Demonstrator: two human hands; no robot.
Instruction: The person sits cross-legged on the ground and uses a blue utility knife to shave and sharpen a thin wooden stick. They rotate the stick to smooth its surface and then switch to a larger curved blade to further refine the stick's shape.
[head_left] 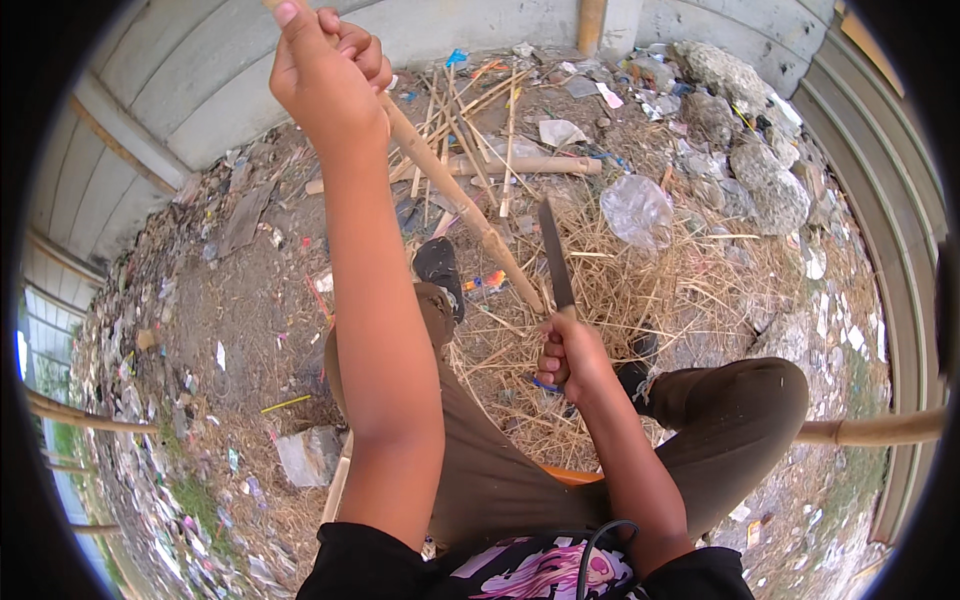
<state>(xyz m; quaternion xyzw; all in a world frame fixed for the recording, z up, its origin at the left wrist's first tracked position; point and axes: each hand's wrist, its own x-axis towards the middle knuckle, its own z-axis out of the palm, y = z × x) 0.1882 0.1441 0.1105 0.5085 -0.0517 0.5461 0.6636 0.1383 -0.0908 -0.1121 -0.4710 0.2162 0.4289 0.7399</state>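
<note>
A: How does the left grip (332,78) stand?
B: Fingers curled fully round a bamboo pole (450,190), high up by the top edge, thumb along it.
A: And where does the pole go?
B: It slants down rightward from that fist to the straw-like litter (690,295), its lower end just beside the knife (555,255). I can't tell whether it rests on the ground.
A: Who has the knife?
B: The right grip (573,358), folded tight about the handle, blade pointing up and slightly left.
A: What can't you make out?
B: The pole's upper end, cut off by the frame. Most of the knife handle is covered by the fingers. A bit of something blue (546,385) shows under that fist; I can't say what.
A: And the feet?
B: The left shoe (437,270) shows partly past the trouser leg (485,430); the right shoe (632,378) is largely hidden behind the right forearm and leg.
</note>
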